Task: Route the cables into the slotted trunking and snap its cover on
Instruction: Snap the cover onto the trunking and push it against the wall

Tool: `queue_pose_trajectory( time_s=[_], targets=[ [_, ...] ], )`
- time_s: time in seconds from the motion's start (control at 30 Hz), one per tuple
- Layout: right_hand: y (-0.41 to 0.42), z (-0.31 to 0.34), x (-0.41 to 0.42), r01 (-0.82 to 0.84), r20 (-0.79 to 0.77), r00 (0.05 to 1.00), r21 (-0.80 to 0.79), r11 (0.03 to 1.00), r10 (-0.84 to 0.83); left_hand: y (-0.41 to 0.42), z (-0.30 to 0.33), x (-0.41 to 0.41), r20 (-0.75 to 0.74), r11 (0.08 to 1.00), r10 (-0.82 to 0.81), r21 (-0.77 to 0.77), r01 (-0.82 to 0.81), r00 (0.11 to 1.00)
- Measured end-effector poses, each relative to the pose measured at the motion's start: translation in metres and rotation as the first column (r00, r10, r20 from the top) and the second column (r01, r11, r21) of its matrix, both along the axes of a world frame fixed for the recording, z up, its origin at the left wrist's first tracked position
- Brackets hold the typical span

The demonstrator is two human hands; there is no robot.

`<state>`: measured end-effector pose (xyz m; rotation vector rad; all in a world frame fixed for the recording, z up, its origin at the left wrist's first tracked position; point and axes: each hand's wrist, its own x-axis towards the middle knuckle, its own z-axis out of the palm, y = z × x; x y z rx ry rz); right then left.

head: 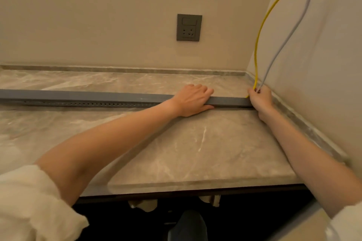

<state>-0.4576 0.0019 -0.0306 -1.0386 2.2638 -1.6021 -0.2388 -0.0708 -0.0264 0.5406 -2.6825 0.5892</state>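
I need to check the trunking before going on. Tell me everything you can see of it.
The trunking is a long grey channel, plastic by its look, lying flat across the marble counter, its right end near the wall corner. Small slots line its near side; a cover appears to sit on top. The left hand presses on it, and the right hand holds the yellow cable and grey cable at its right end.
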Motion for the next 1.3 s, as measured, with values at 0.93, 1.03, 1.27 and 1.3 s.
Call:
queue_pose_trajectory(
  time_s=[0.93, 1.03, 1.27, 1.3],
  targets=[
    [0.016, 0.024, -0.019, -0.216, 0.543, 0.784, -0.215, 0.952, 0.301, 0.008, 0.030, -0.049, -0.168, 0.943, 0.004, 0.329, 0.052, 0.986],
    [0.010, 0.022, -0.015, -0.153, 0.526, 0.807, -0.252, 0.956, 0.268, 0.005, 0.035, -0.049, -0.130, 0.910, 0.009, 0.412, 0.046, 0.991],
    [-0.002, 0.009, 0.000, 0.038, 0.382, 0.920, -0.300, 0.953, 0.083, 0.005, 0.045, -0.056, -0.049, 0.906, 0.049, 0.423, -0.024, 0.998],
    [-0.003, 0.008, 0.002, 0.089, 0.396, 0.917, -0.316, 0.945, 0.046, 0.006, 0.046, -0.058, -0.025, 0.925, 0.053, 0.377, -0.040, 0.998]
  ],
)
